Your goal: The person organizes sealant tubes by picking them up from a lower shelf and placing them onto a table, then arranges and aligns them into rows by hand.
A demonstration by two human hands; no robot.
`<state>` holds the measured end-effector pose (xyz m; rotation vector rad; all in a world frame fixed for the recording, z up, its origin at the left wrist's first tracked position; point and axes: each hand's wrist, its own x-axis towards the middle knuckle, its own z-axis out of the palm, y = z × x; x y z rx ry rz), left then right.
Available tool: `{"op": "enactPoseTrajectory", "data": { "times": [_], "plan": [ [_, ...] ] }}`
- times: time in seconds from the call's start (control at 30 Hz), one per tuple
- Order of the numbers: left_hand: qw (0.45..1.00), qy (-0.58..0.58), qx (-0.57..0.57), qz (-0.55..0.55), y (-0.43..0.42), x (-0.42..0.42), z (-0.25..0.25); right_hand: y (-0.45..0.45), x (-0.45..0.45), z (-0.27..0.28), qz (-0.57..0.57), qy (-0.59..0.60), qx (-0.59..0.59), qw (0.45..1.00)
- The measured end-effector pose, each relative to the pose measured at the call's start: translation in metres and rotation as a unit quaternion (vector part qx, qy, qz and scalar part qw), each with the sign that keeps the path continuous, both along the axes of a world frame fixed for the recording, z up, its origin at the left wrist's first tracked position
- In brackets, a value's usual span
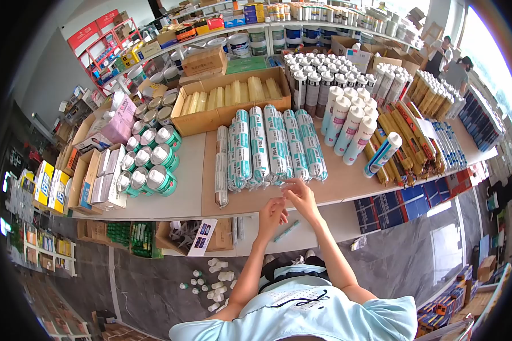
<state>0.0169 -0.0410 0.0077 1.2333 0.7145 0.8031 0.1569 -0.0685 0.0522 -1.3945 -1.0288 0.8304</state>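
Note:
At the table's front edge, my left hand (273,217) has its fingers curled together; whether anything is between them is too small to tell. My right hand (299,196) is just above and right of it, fingers bent, close to the ends of the teal and white sausage packs (258,145). These packs lie side by side on the table (196,170). A thinner white pack (222,165) lies at their left. To the right stand white cartridges with pink print (350,128) and one tilted blue-striped cartridge (383,154).
Green-and-silver cans (161,177) stand at the left. Behind the packs is a cardboard box (205,121) of yellowish sticks. Grey cartridges (313,91) and gold packs (404,139) stand or lie to the right. White bottles (218,292) lie on the floor. Two people are at the far right.

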Motion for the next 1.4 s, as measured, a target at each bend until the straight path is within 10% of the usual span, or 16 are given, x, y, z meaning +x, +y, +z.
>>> {"op": "enactPoseTrajectory", "data": {
  "times": [0.63,1.4],
  "plan": [
    [0.979,0.115,0.011,-0.166,-0.046,-0.046,-0.039,-0.097,-0.057,-0.056,-0.042,0.039,-0.087,0.995],
    [0.936,0.316,0.15,-0.029,-0.199,-0.061,-0.123,-0.236,-0.005,-0.165,0.031,0.001,-0.138,0.99]
  ]
}}
